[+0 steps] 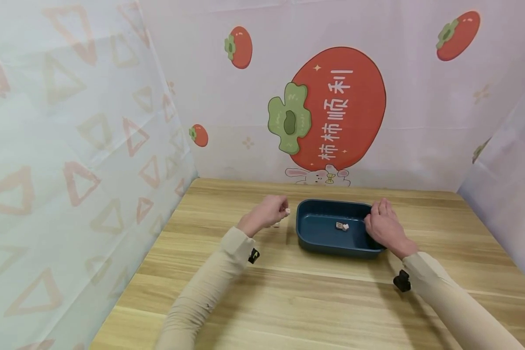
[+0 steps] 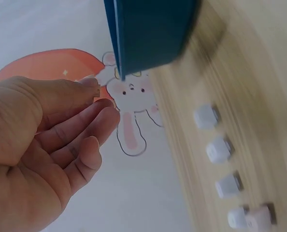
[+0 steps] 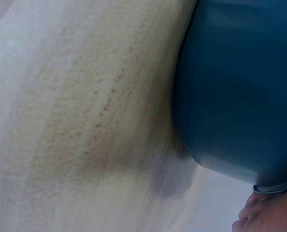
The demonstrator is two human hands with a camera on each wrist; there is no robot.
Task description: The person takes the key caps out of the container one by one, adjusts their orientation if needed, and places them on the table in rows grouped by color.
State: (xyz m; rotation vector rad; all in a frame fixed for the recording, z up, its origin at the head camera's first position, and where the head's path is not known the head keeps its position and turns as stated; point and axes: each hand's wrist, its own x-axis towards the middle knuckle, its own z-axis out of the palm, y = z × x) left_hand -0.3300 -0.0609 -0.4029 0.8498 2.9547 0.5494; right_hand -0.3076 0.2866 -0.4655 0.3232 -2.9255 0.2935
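My left hand [image 1: 269, 213] is raised over the table, left of a dark blue rectangular tub [image 1: 337, 252]. Between thumb and fingertips it pinches a small white cube-like piece [image 1: 288, 211], mostly hidden by the fingers in the left wrist view. Several similar pale pieces [image 2: 206, 117] lie in a line on the table below that hand. Inside the tub two small pieces [image 1: 339, 225] sit side by side on the floor. My right hand [image 1: 386, 227] holds the tub's right end at the rim, with part of the hand reaching over the inside.
The wooden table [image 1: 280, 301] carries the tub toward its back edge. Behind it hangs a pale cloth [image 1: 411, 146] printed with persimmons and a rabbit. Another printed cloth [image 1: 113, 194] stands along the left side.
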